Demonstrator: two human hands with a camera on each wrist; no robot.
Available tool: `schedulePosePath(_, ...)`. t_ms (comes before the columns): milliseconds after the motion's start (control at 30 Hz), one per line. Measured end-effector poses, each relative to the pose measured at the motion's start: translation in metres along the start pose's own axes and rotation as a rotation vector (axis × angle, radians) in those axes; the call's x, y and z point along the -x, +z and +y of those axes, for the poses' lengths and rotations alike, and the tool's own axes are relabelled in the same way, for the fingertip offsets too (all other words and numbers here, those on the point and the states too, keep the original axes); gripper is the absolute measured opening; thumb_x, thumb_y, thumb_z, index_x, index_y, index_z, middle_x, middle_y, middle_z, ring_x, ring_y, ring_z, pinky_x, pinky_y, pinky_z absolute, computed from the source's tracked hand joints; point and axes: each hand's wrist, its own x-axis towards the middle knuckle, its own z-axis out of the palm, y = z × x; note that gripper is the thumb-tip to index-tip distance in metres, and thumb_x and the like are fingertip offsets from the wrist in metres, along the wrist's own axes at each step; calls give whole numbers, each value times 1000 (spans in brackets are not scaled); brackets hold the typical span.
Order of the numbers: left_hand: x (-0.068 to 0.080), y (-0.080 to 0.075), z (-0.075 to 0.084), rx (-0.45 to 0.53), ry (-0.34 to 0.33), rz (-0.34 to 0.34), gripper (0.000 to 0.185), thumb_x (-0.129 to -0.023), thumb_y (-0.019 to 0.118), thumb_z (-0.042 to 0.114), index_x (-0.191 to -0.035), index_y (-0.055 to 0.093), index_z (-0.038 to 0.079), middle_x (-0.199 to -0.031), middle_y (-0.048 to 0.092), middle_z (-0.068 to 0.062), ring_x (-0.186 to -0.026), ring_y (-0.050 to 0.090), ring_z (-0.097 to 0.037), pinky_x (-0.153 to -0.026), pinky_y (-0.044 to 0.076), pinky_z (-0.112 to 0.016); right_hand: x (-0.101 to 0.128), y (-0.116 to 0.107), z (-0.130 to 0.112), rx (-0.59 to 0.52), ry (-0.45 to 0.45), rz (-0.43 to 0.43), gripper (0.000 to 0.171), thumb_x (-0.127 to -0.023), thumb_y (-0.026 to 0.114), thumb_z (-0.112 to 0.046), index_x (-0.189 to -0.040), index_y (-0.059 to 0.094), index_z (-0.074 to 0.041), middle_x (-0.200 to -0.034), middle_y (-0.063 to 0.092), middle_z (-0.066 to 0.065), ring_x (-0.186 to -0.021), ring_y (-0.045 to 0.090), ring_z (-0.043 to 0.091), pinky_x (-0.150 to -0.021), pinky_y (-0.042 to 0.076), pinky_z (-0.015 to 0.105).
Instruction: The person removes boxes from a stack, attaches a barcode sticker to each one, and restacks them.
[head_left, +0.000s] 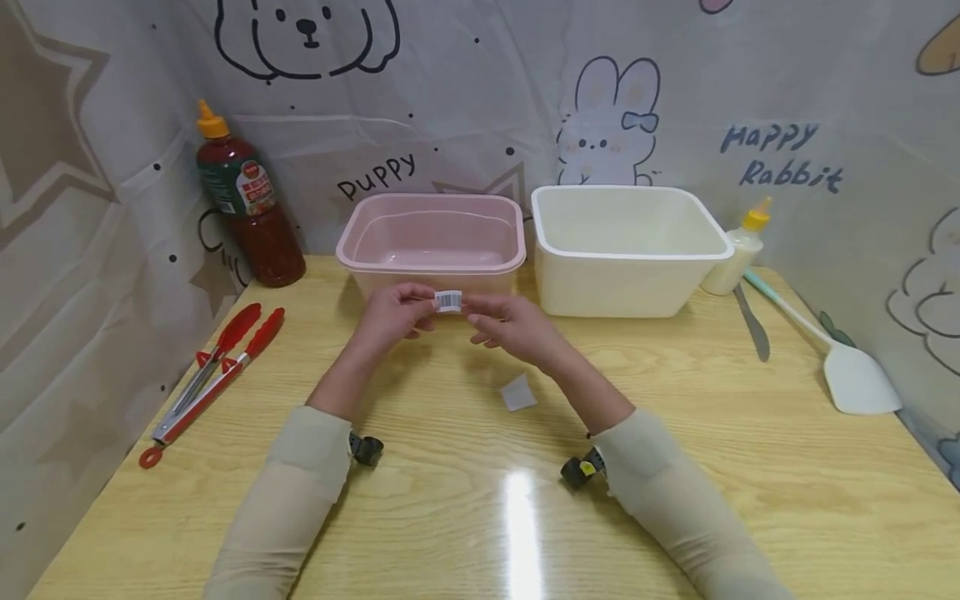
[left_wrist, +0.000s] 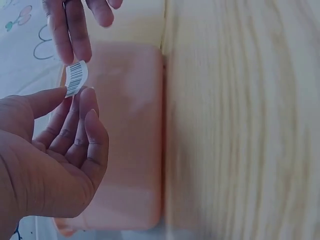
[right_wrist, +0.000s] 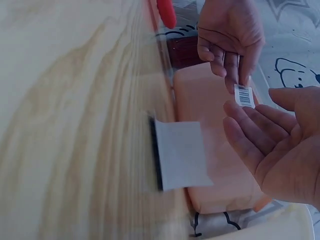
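Now both hands pinch barcode sticker [head_left: 448,301] (above table [head_left: 420,508]).

The left hand [left_wrist: 47,160] fills the lower left, palm showing, its thumb and fingertips [left_wrist: 89,97] pinching the lower end of a small barcode sticker [left_wrist: 76,77]. The fingers [left_wrist: 75,35] of the right hand [left_wrist: 80,22] come down from the top edge and touch the sticker's upper end. Behind both lies a pink tub [left_wrist: 130,140], with the pale wooden table [left_wrist: 240,125] beside it.
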Motion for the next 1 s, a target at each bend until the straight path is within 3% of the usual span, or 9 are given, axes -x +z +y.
schedulePosePath(233, -4, -5, -5, 0, 11, 61, 28, -99, 65, 17, -121, 66, -1, -120, 70, -23, -91, 71, -30, -72, 57, -33, -11, 10, 3, 62, -18, -43, 45, -105, 56, -26, -147, 54, -13, -145, 59, 16, -102, 74, 28, -86, 61, 34)
schedulePosePath(533, -10, -11, -9, 25, -11, 106, 26, -99, 65, 14, -119, 66, -2, -113, 68, -16, -80, 68, -20, -64, 52, -24, -19, 18, 2, 103, -36, -63, 49, -103, 57, -25, -150, 50, -11, -145, 60, 12, -108, 70, 27, -83, 60, 32)
schedulePosePath(767, -14, -16, -10, 83, -2, 122, 24, -99, 65, 13, -118, 66, -2, -116, 67, -17, -68, 65, -8, -62, 53, -20, -32, 24, 3, 4, 27, 50, 40, -103, 58, -20, -140, 60, -3, -131, 67, 21, -94, 73, 33, -77, 60, 34)
schedulePosePath(1000, -13, -17, -11, 72, -11, 69, 27, -98, 67, 16, -120, 66, -1, -120, 70, -20, -76, 71, -15, -67, 53, -25, -46, 32, 7, -96, 62, 209, 26, -99, 64, -15, -114, 73, 4, -110, 71, 29, -66, 67, 16, -61, 56, 21)
